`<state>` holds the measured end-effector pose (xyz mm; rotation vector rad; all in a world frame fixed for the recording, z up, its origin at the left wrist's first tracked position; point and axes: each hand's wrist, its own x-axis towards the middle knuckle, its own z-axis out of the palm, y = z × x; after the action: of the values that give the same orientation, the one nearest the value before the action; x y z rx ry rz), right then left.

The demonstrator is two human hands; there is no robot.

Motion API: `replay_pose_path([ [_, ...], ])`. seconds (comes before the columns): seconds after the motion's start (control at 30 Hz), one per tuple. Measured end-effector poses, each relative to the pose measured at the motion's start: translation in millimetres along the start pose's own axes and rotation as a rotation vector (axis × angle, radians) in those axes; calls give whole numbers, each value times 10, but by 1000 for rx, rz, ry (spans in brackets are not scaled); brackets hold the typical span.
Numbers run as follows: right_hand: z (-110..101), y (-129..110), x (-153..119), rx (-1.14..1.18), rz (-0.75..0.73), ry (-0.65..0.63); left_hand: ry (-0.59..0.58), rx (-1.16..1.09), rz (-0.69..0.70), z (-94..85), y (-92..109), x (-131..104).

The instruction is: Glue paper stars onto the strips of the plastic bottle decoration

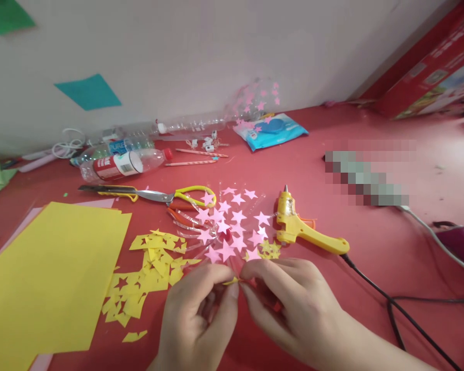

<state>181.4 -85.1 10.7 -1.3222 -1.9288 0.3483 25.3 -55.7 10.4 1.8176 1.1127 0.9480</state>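
Observation:
Near the front centre, my left hand (203, 309) pinches a small yellow paper piece (231, 281) between thumb and index finger. My right hand (294, 301) is closed at the piece's right end, its fingertips nearly meeting those of my left hand. Just beyond both hands, pink paper stars (237, 229) are spread over clear plastic strips. Small yellow stars (269, 250) lie behind my right hand. Yellow paper scraps (154, 263) with star-shaped holes are left of the hands. The yellow glue gun (294, 221) lies right of the pink stars, nozzle pointing away.
Yellow sheets (62, 273) lie at the left. Scissors (158, 197) rest beyond the scraps. Plastic bottles (123, 165) and a blue wipes pack (270, 133) line the wall. A black cable (386, 293) crosses the right side, near a blurred power strip (365, 180).

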Motion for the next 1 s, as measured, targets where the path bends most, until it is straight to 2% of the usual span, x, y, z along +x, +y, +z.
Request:
replay_pose_path([
  [0.13, 14, 3, 14, 15, -1, 8, -8, -80, -91, 2, -2, 10],
  [0.37, 14, -2, 9, 24, 23, 16, -24, -74, -95, -6, 3, 17],
  [0.5, 20, -8, 1, 51, 45, 14, -29, -28, -47, -6, -1, 3],
  [0.73, 29, -24, 2, 74, 53, 30, -78, 159, 114, -37, -5, 23],
  [1.0, 29, -5, 11, 87, 51, 41, -60, 224, 123, -42, -45, -2],
])
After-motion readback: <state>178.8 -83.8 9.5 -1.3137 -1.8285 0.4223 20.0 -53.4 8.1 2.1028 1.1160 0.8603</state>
